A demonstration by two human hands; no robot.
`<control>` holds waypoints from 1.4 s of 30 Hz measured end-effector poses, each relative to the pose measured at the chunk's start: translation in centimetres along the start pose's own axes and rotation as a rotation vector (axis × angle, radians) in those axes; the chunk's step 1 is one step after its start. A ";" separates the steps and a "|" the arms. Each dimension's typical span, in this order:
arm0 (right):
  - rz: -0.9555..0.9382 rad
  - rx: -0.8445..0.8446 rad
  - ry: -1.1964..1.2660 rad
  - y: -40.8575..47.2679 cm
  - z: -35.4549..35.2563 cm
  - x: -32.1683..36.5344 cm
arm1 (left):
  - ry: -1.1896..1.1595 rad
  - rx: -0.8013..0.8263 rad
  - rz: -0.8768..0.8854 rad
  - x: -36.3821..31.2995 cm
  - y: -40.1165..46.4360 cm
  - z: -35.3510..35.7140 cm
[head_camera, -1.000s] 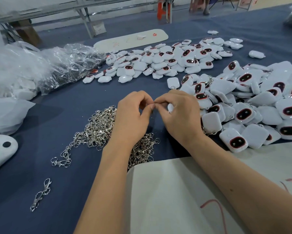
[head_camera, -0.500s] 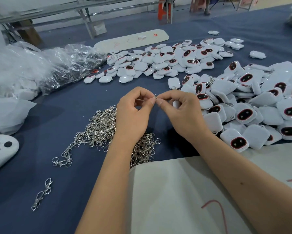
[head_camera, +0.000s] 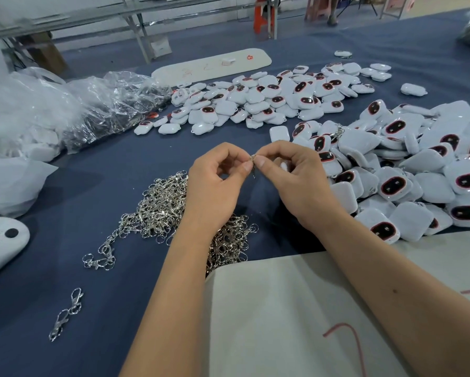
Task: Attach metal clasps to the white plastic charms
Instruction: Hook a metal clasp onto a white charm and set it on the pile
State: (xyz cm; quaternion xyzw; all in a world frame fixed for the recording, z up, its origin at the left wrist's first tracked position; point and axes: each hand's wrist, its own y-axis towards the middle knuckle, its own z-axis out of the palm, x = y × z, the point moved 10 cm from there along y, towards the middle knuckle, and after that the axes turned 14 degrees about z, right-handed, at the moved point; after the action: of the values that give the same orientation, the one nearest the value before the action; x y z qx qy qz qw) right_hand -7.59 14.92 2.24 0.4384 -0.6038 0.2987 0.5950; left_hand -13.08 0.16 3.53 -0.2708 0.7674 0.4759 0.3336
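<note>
We had both hands raised just above the pile of loose clasps (head_camera: 174,213), our landmark on the blue cloth. Our left hand (head_camera: 215,186) pinched a small metal clasp (head_camera: 253,160) between thumb and forefinger, its other fingers curled in. Our right hand (head_camera: 296,180) pinched the same clasp from the other side while its curled fingers cupped a white charm (head_camera: 284,166), mostly hidden — we judged this kept ring and charm loop close enough to thread. To the right of the pile lay the big heap of charms (head_camera: 418,180), crowding our right wrist; beyond it, a second spread of charms (head_camera: 269,96). Left of the pile the cloth offered free room, save one stray clasp pair (head_camera: 65,314).
</note>
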 end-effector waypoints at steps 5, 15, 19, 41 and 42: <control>-0.043 -0.011 -0.134 -0.2 0.6 0.3 | -0.040 -0.002 -0.052 0.7 -0.3 -0.1; -0.131 0.112 -0.193 -0.5 1.7 1.0 | -0.239 0.019 -0.191 2.0 -0.9 -0.4; -0.135 0.143 -0.194 -0.6 1.9 1.1 | -0.296 0.030 -0.222 2.0 -1.0 -0.3; -0.124 0.117 -0.223 -0.7 1.8 1.4 | -0.273 0.056 -0.232 2.3 -1.1 -0.2; -0.126 0.114 -0.229 -0.8 1.8 1.4 | -0.266 0.060 -0.231 2.3 -1.1 -0.2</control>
State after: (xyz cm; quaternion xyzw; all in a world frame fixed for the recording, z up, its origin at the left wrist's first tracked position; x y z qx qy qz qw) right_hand -7.60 12.79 3.27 0.5395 -0.6211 0.2427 0.5141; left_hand -13.82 -0.71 1.24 -0.2818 0.6942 0.4427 0.4927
